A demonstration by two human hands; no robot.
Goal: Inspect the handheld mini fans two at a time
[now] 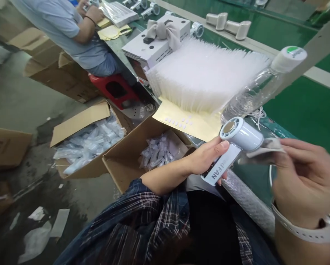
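My left hand is closed around the handle of a pale blue handheld fan. The fan is tilted, its round head up and its lettered handle towards me. In my right hand a grey cloth is pinched, its near end against the back of the fan's head. Just beyond the fan lies a yellow sheet with several small pale stickers on it. A clear plastic bottle with a white cap leans behind the fan.
A large bundle of white bristle-like strips covers the bench by a white metal box. Below left stand cardboard boxes holding plastic-wrapped parts. A co-worker sits on a red stool. More fans rest on the back ledge.
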